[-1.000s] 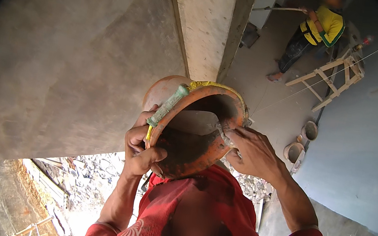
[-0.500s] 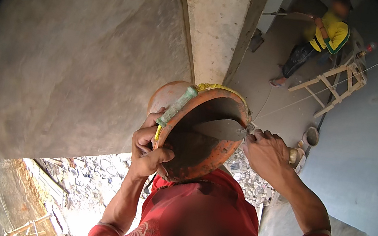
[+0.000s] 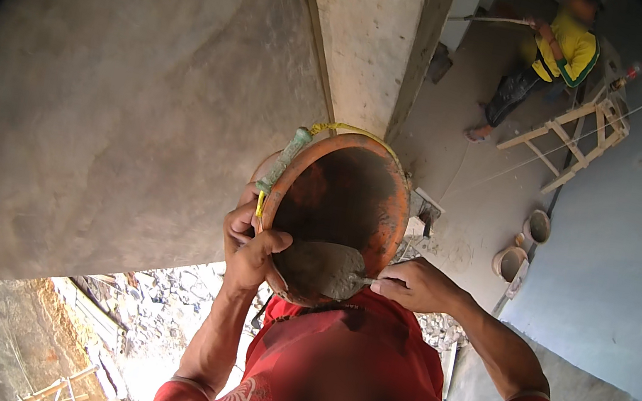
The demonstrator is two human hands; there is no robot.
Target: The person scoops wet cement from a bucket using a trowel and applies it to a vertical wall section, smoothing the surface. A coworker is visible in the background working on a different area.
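My left hand (image 3: pixel 246 247) grips the left side of an orange, cement-stained bucket (image 3: pixel 393 210), held tilted with its dark, dirty mouth facing up at me. A yellow cord with a pale green grip (image 3: pixel 284 159) runs around the bucket's upper rim. At the lower right of the mouth, my right hand (image 3: pixel 421 286) is closed on the handle of a trowel, whose grey, mortar-coated blade (image 3: pixel 323 268) lies inside the bucket.
A concrete beam (image 3: pixel 363 31) runs beside a grey plastered surface (image 3: pixel 126 103). At upper right, a co-worker in yellow (image 3: pixel 553 61) holds a long rod beside a wooden trestle (image 3: pixel 570 139). Two pots (image 3: pixel 535 226) sit by the pale wall, a taut string crosses above, and rubble (image 3: pixel 170 303) lies below.
My right hand has moved down from the rim, bringing the trowel blade into the lower part of the bucket. The bucket's mouth has turned and looks more upright in the picture.
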